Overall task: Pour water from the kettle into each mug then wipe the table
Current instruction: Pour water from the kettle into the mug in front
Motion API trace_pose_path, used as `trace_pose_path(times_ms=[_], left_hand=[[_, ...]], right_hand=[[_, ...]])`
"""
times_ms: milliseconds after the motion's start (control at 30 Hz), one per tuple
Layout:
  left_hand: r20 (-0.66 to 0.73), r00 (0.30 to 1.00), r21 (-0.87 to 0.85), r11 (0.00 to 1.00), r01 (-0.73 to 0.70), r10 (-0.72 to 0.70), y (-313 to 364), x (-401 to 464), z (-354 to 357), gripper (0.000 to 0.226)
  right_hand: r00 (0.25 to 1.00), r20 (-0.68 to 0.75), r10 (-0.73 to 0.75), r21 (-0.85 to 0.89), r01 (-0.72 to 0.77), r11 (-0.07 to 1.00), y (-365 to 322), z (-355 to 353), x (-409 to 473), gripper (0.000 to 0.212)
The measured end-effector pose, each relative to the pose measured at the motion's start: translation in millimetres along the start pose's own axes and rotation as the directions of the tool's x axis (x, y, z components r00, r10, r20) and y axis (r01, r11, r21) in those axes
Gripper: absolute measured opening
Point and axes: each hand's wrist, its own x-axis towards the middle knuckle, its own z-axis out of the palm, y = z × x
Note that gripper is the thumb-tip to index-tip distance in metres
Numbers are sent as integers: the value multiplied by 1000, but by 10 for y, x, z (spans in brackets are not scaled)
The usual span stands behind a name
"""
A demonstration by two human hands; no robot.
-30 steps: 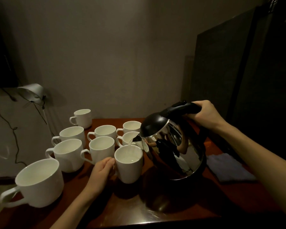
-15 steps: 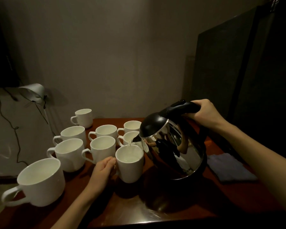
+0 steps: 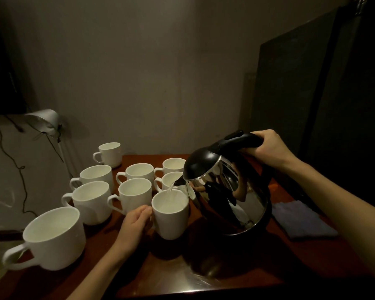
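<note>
**Pour under way at the nearest mug**

The right hand (image 3: pixel 268 148) was clenched round the black handle of the kettle (image 3: pixel 227 191), which hung tilted above the bench (image 3: pixel 204 276), spout down and to the left. A thin stream of water (image 3: pixel 171 187) ran from the spout into the mug (image 3: pixel 170 215) just below it. The tilt looked moderate, probably to keep the stream narrow and inside the rim.

The left hand (image 3: pixel 134 224) lay against the left side of that mug, fingers curled at its handle, which the hand hid; judged a steadying grip, so the mug would not shift under the pour. The mug stood on the bench, just left of the kettle body and apart from it.

Eight more white mugs stood to the left and behind: the big mug (image 3: pixel 50 237) nearest the bench's left edge, the far mug (image 3: pixel 109 154) by the wall, the rest in rough rows between, handles mostly to the left. Grouped close, presumably so the kettle need travel little between pours. In the dim light I could not tell which of them held water.

A blue cloth (image 3: pixel 301 219) lay folded on the bench to the right of the kettle, untouched; likely kept there for the wipe. A lamp (image 3: pixel 43 120) stood off the bench at left.

Judgement: pouring stage, wipe not begun.
</note>
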Motion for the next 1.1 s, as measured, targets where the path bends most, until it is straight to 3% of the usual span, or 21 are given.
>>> trace_pose_path(times_ms=[667,1100], left_hand=[[-8,1000,84,996,16,-15,56,-30,5,32],[-10,989,-75,987,144,-145,118,-69,39,35]], right_hand=[[1000,7,4,22,-4,1000,-17,-9,-22,14],[1000,24,10,7,-10,1000,-31,-14,-19,13]])
